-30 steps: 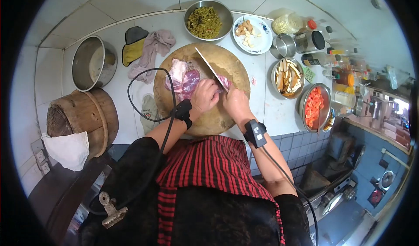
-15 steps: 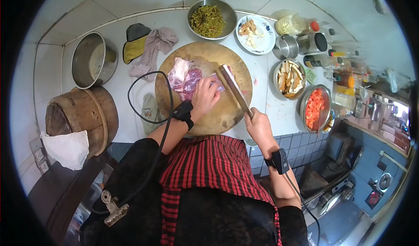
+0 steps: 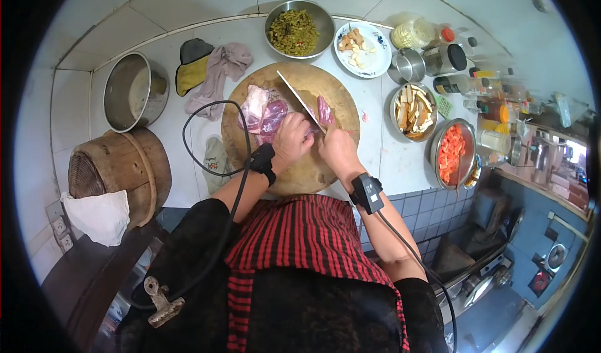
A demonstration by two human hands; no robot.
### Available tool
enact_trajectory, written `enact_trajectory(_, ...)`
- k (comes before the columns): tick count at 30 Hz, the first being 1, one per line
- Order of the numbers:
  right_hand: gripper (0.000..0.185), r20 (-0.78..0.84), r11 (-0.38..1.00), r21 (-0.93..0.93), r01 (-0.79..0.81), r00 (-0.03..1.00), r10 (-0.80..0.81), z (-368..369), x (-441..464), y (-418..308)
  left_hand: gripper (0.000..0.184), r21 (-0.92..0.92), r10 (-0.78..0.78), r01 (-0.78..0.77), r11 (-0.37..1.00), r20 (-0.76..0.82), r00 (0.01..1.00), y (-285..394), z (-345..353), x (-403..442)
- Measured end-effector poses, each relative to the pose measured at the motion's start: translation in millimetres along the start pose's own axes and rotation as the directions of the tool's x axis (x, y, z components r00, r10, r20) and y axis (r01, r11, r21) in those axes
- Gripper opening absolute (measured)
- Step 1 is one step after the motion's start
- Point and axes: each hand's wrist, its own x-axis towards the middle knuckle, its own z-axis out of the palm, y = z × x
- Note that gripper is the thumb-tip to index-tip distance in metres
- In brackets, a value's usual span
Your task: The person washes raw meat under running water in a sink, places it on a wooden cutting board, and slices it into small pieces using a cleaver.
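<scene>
A round wooden chopping board (image 3: pixel 313 174) bears a slab of raw meat (image 3: pixel 270 116), pinkish red with a pale fatty part at its left. Pressed onto the right end of the slab is my left hand (image 3: pixel 293 137), closed with its fingers curled. My right hand (image 3: pixel 340 153) is wrapped round the handle of a kitchen knife (image 3: pixel 299 97). Its blade slants up and left, edge-on to me, beside my left fingertips. To the right of the blade lies a separate strip of meat (image 3: pixel 325 111). The blade's lower edge and the handle are mostly hidden.
Behind the board stand a bowl of chopped greens (image 3: pixel 319 24) and a plate of ginger and garlic (image 3: pixel 380 51). Bowls of sliced pale-brown food (image 3: pixel 413 112) and chopped red food (image 3: pixel 452 153) sit right, near jars (image 3: pixel 446 59). Cloths (image 3: pixel 219 71), a pot (image 3: pixel 128 90) and a wooden bucket (image 3: pixel 119 168) stand left.
My right hand has moved left and up, closer to my left hand. The knife's blade has swung left and now shows edge-on. A cut strip of meat shows on its right.
</scene>
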Motion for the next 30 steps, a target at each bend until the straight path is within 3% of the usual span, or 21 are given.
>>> enact_trajectory(2, 0.025, -0.015, 0.999, 0.045, 0.007, 1.000, -0.006, -3.8, -6.1, 11.5, 0.023, 0.003, -0.003, 0.003, 1.000, -0.006, 1.000, -2.0, -1.2, -0.2)
enact_trajectory(5, 0.023, 0.038, 0.999, -0.039, -0.022, 0.999, 0.023, -18.5, -46.4, 41.1, 0.023, -0.017, 0.016, -0.017, 1.000, -0.053, 0.998, 3.4, -2.2, 1.1)
enact_trajectory(11, 0.022, 0.045, 0.997, 0.038, -0.068, 0.997, 0.066, -47.6, -68.8, 31.3, 0.026, -0.029, -0.004, 0.004, 1.000, -0.007, 1.000, 2.4, -1.6, 1.0)
enact_trajectory(14, 0.019, 0.107, 0.992, -0.063, -0.112, 0.987, 0.118, -39.1, -70.1, 25.1, 0.024, 0.028, -0.024, 0.024, 0.999, -0.020, 1.000, 3.4, -1.5, 1.6)
enact_trajectory(22, 0.024, -0.051, 0.998, 0.066, 0.024, 0.999, -0.021, 2.5, -2.5, 0.2, 0.019, -0.013, -0.032, 0.033, 0.999, 0.027, 0.999, 3.7, -3.9, 2.6)
enact_trajectory(26, 0.025, 0.072, 1.000, 0.001, -0.008, 0.997, 0.008, -8.2, -24.8, 26.1, 0.020, -0.021, 0.044, -0.045, 0.999, -0.073, 0.996, 5.5, -4.7, -0.6)
enact_trajectory(30, 0.020, 0.027, 1.000, 0.013, -0.003, 1.000, 0.003, -26.6, -63.2, 40.8, 0.022, 0.011, 0.055, -0.055, 0.998, -0.061, 0.997, 6.1, -6.6, -2.0)
